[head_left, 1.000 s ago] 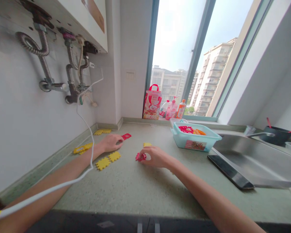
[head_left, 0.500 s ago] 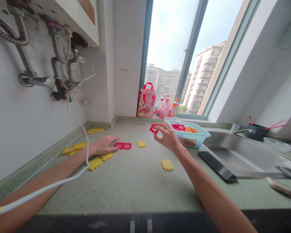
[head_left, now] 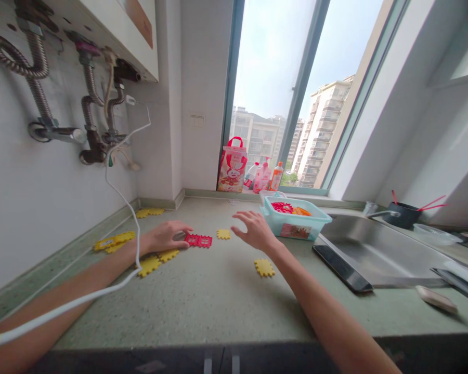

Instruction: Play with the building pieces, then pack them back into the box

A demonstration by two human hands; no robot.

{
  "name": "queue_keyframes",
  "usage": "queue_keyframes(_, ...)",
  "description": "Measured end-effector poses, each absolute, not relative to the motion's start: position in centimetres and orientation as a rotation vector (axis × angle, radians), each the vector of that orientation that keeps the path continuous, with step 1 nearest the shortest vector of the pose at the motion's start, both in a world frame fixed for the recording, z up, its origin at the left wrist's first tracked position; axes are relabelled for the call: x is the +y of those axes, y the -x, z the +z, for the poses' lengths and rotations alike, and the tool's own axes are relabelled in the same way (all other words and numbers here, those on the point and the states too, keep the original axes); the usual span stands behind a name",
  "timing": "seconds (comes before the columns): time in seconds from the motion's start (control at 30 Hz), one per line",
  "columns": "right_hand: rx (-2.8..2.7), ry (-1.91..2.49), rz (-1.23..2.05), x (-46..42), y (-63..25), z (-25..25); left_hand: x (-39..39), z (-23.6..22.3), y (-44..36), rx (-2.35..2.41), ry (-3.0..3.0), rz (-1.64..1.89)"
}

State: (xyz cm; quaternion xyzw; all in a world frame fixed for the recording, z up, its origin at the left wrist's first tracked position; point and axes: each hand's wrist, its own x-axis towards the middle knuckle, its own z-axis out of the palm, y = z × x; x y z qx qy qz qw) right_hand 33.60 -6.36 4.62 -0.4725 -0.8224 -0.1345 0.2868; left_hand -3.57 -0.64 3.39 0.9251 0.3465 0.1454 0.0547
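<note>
My left hand (head_left: 166, 236) rests on the counter, thumb and fingers closed around the left end of a strip of red toothed building tiles (head_left: 199, 240). The fingers partly cover the strip. My right hand (head_left: 253, 228) is raised over the counter with its fingers apart and nothing in them. Just left of it lies a small yellow toothed tile (head_left: 223, 234), and nearer me another yellow tile (head_left: 264, 268). Joined yellow tiles (head_left: 150, 265) lie below my left wrist. To the right of my right hand stands a light blue tub (head_left: 299, 228) with red and orange pieces inside.
More yellow tiles lie by the left wall (head_left: 115, 241) and further back (head_left: 150, 212). A white cable (head_left: 137, 228) hangs across my left forearm. A phone (head_left: 342, 268) lies beside the sink (head_left: 368, 259). Bottles (head_left: 262, 178) and a pink bag (head_left: 232, 169) stand by the window.
The red tile in my right hand is gone from it, and its fingers have opened. That hand sits slightly lower and further left. My left hand stays at the red strip.
</note>
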Motion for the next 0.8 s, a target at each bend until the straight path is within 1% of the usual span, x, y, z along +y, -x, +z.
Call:
queue_keyframes(0.13, -2.555, 1.004, -0.073, -7.3, -28.2, 1.8, -1.2, 3.1, 2.5, 0.965, -2.834, 0.454)
queue_keyframes(0.23, -2.614, 0.912, -0.015, -7.4, -27.2, 1.2, -1.7, 3.0, 1.9, 0.920, -2.841, 0.444)
queue_keyframes(0.47, -2.456, 0.998, -0.230, -6.8, -30.1, 3.2, -0.9, 2.8, 2.8, 0.896, -2.821, 0.490)
queue_keyframes(0.6, -2.084, 1.132, -0.445, -6.2, -34.6, 5.8, -0.1, 2.8, 3.9, 1.036, -2.797, 0.498)
queue_keyframes(0.73, -1.624, 1.388, -0.731, -5.9, -41.0, 8.0, 0.1, 2.9, 4.1, 1.095, -2.788, 0.440)
queue_keyframes(0.8, -1.476, 1.536, -0.805, -6.0, -44.1, 8.4, 0.0, 2.9, 4.0, 1.081, -2.790, 0.441)
